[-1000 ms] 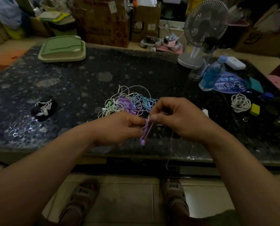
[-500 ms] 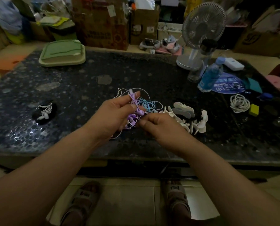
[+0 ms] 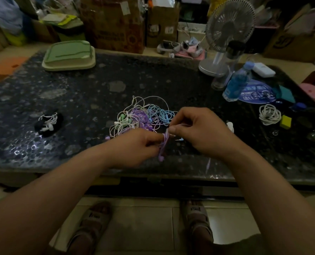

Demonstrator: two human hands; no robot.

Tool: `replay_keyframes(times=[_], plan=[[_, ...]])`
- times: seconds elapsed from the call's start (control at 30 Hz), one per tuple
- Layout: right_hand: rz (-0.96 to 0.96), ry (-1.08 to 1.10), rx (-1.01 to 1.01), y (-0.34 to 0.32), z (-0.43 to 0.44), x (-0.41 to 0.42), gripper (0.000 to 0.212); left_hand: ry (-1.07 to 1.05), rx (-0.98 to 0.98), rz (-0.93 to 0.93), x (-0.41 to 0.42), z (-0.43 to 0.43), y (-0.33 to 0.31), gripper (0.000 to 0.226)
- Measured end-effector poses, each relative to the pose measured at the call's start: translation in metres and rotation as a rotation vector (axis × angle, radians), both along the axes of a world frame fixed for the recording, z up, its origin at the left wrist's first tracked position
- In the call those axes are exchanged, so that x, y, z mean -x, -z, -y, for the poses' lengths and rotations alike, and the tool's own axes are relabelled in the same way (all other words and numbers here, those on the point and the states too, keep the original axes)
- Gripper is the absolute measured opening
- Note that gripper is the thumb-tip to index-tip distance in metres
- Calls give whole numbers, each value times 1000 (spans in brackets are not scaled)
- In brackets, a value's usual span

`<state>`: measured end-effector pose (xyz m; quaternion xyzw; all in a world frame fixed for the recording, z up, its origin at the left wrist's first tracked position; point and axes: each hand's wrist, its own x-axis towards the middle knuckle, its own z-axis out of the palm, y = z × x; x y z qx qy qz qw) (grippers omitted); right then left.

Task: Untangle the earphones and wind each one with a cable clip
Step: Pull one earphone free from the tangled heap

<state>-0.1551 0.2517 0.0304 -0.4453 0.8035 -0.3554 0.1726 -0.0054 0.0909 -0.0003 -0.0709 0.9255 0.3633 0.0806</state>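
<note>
A tangle of white, green, purple and blue earphones [image 3: 140, 116] lies mid-table. In front of it my left hand [image 3: 134, 146] and my right hand [image 3: 199, 131] pinch a folded bundle of purple earphone cable [image 3: 164, 144] between them; its earbud hangs below at the table's front edge. A thin strand trails down past the edge under my right wrist. A white cable clip [image 3: 230, 126] peeks out behind my right hand. White earphones wound on a black clip [image 3: 48, 123] lie at the left.
A coiled white cable [image 3: 269, 114] and a yellow block [image 3: 285, 122] lie at the right. A blue bottle [image 3: 237, 81], a fan [image 3: 228, 30] and a blue disc stand back right; a green tray [image 3: 68, 56] back left. The dark table [image 3: 79, 92] ends just below my hands.
Both hands pulled back from the pile toward the front edge with the purple cable. My right hand now covers the white clips that showed half a second ago.
</note>
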Motion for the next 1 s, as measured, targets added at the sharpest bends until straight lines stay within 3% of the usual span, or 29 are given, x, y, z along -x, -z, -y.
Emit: replay_keyframes(times=[0.1, 0.23, 0.33, 0.47, 0.63, 0.8, 1.0], plan=[[245, -64, 55, 3, -2, 8, 2, 55, -342, 52, 0, -2, -11, 30], [831, -87, 187, 9, -1, 11, 12, 100, -762, 59, -3, -2, -16, 47], [936, -49, 171, 17, 2, 9, 16, 92, -926, -19, -3, -2, -16, 48], [747, 10, 27, 35, 8, 2, 36, -260, -917, -196, 3, 3, -16, 47], [305, -77, -82, 28, 11, -24, 24, -492, -733, -265, 6, 15, -9, 46], [36, -102, -130, 21, 14, -37, 25, -493, -478, -257, 6, 13, -8, 47], [-107, -27, -98, 10, 8, -26, 17, -187, -7, -130, 4, 20, 7, 45]])
